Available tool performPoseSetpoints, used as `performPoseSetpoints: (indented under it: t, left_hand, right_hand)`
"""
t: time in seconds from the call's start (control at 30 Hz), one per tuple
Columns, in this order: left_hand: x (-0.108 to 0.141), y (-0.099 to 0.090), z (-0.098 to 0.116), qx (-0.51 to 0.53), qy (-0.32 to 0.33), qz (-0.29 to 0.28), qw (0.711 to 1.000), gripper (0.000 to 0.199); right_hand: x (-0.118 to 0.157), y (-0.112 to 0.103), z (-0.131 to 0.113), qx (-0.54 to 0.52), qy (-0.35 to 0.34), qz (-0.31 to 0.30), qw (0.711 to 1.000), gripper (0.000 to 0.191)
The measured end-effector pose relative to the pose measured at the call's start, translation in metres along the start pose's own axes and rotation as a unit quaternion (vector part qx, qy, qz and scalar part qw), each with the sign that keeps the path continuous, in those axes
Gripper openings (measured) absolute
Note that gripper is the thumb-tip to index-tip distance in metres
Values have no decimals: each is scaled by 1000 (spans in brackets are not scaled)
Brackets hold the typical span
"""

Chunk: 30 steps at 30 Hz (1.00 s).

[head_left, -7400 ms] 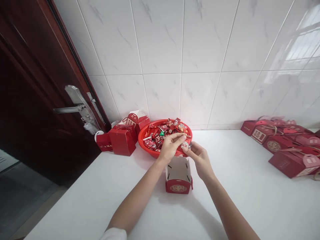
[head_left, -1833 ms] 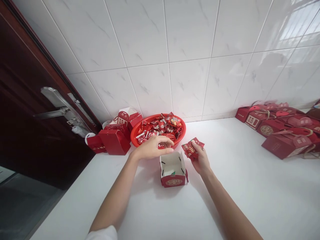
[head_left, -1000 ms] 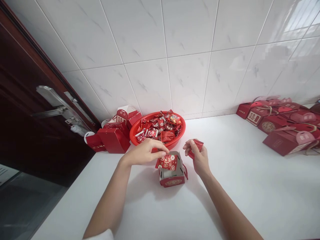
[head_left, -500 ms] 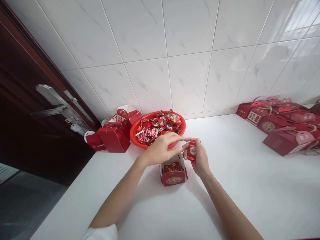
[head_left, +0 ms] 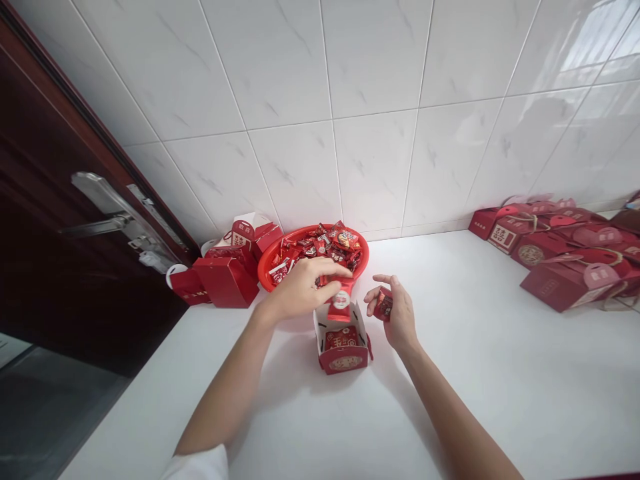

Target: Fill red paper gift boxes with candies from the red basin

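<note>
Wrapped red candy point(head_left: 341, 301), likely light, slick and best pinched by its crimped ends, hangs from the left hand's point(head_left: 304, 288) nearly closed fingers above the open box point(head_left: 346, 361), while the right hand point(head_left: 399, 313) loosely curls around another sweet point(head_left: 384, 304).

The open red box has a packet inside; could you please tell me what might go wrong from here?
The round-labelled packet in the left hand could catch on the upright walls of the open red box and drop outside. The wrapped sweet in the right hand is beside the box, so it might land on the white table if the fingers slip.
</note>
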<state>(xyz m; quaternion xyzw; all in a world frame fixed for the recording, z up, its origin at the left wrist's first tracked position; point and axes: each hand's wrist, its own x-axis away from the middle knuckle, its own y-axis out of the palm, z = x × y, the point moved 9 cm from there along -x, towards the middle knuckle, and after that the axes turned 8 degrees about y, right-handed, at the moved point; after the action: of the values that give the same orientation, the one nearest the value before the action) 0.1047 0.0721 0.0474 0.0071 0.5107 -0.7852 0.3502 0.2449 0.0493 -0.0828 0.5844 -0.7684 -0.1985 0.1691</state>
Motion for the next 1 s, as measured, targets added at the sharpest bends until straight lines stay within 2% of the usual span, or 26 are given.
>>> performPoseSetpoints:
  t: [0.07,0.13,0.23,0.3,0.43,0.53,0.6,0.73,0.8,0.83,0.9,1.0]
  left_hand:
    - [7,4,-4,-14,-5,-71,997,27]
    - [13,16,-3,-8,11,-144,989,29]
    - [16,33,0,13,30,-194,981,28]
    - [13,33,1,20,28,-172,984,26]
    - [1,23,7,48,28,-78,995,24]
    - [-9,27,10,27,28,-40,998,22]
    - [-17,41,12,0,36,-47,998,21]
    - [-30,74,17,-15,69,-99,993,19]
    - [-32,82,17,6,70,-109,992,18]
    - [-33,81,15,23,64,-100,993,19]
    - [-31,66,10,58,42,-52,996,19]
    - [-21,26,-3,82,0,46,996,18]
  right_hand:
    - [1,-1,-1,10,-5,7,1000,53]
    - [1,1,0,20,-6,4,1000,51]
    - [2,4,3,22,-2,-6,1000,49]
    - [1,4,5,9,7,-9,1000,48]
    - [-1,2,5,-46,24,-13,999,44]
    - [-1,4,4,-72,31,-25,997,43]
    - [0,7,6,-80,37,-35,995,46]
    - [1,8,10,-84,52,-27,995,55]
    - [1,6,11,-83,54,-21,995,55]
    - [0,6,11,-84,51,-22,995,55]
    - [-1,6,8,-87,40,-30,995,53]
    - [-3,3,4,-86,20,-35,995,51]
